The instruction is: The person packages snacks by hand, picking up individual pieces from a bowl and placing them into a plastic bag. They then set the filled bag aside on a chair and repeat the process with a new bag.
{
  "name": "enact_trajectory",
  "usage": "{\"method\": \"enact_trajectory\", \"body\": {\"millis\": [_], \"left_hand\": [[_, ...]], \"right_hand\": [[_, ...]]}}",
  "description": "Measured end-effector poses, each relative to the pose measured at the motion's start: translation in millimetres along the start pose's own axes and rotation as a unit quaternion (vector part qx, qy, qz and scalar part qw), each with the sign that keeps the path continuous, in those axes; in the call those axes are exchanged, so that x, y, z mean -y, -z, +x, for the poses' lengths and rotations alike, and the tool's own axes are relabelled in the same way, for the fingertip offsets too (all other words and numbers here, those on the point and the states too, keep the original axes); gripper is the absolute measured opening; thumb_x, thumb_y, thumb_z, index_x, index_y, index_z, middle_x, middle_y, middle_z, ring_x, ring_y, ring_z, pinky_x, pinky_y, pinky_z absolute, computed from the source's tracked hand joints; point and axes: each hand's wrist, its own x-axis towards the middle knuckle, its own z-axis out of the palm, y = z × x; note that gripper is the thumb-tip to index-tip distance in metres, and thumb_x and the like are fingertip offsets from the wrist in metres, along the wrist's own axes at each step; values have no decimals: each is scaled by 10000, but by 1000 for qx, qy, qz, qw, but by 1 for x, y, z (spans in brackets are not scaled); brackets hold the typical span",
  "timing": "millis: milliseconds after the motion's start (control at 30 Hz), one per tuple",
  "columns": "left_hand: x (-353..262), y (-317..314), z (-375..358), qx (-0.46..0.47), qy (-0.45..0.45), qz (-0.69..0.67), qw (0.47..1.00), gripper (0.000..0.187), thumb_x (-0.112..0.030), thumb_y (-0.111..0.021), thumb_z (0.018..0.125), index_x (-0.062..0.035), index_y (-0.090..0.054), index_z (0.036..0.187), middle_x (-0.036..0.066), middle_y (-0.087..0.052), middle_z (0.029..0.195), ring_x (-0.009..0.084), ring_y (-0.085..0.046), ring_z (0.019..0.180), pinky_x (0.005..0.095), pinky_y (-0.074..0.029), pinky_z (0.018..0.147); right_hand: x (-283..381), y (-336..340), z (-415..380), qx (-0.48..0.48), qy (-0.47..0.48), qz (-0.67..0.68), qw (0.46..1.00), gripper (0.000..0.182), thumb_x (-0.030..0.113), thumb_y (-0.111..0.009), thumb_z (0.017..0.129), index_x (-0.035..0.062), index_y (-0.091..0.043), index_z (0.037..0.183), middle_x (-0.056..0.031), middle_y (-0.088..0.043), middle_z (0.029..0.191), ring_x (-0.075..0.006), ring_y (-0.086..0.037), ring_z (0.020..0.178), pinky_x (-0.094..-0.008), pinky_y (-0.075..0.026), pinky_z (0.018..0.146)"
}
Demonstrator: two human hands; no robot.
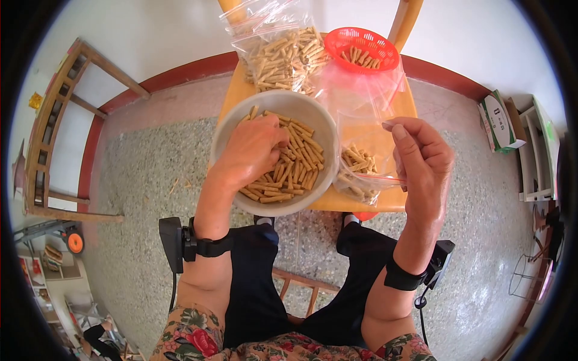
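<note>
My left hand [254, 149] is inside a grey-white bowl [329, 129], its fingers curled down into a heap of short brown stick pieces [301, 162]. Its fingertips are partly hidden, so what lies between them is hard to see. My right hand [422, 150] pinches the edge of a clear zip bag [355, 191] between thumb and fingers. That bag stands beside the bowl with its mouth held apart and several stick pieces [359, 159] in its lower part.
A wooden chair seat [392, 201] bears everything. Behind the bowl stands a large clear bag [283, 57] full of sticks. A red basket [392, 48] with some sticks sits at the back right, near flat empty plastic bags [355, 87]. A wooden rack [54, 120] leans at the left wall.
</note>
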Motion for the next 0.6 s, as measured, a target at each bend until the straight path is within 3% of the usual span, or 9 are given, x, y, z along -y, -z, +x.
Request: {"method": "enact_trajectory", "body": {"millis": [167,233,267,333,433,600], "left_hand": [[-10,2,4,-27,31,-77,996,83,-11,-596,671,-25,-577,750,113,-554,750,284,-548,736,363,-436,672],[-15,7,4,-33,113,-224,967,65,0,-591,703,-1,-554,757,83,-561,671,190,-549,612,290,-442,592],[-17,9,4,-35,111,-223,968,65,0,-591,703,-1,-554,757,83,-561,671,190,-549,612,290,-442,592],[-19,12,3,-76,68,-346,933,65,8,-598,729,7,-542,762,25,-541,642,79,-502,576,217,-414,548],[-20,15,3,-88,65,-378,919,86,12,-619,734,-5,-559,792,-28,-546,698,36,-478,618,188,-398,569],[-29,20,2,-114,61,-359,924,87,24,-619,732,-6,-558,785,-29,-543,698,34,-471,618,184,-397,567]], "right_hand": [[1,1,0,-1,-9,-3,1000,105,70,-562,846,-21,-613,862,50,-515,654,-5,-385,561,-164,-294,484],[1,1,0,3,-8,2,1000,108,73,-564,845,-21,-613,866,48,-519,658,-5,-388,566,-165,-298,486],[1,1,0,2,-6,3,1000,108,73,-564,845,-21,-613,866,48,-519,658,-5,-388,566,-165,-298,486],[2,1,0,1,-11,-14,1000,111,78,-570,844,-21,-612,871,47,-529,672,-6,-394,572,-164,-304,489],[1,0,-1,2,-20,2,1000,112,80,-576,841,-21,-612,875,45,-545,691,-6,-408,583,-161,-314,497],[0,-2,-2,9,-21,11,1000,105,71,-575,840,-20,-611,879,37,-561,716,-5,-426,608,-160,-326,506]]}}
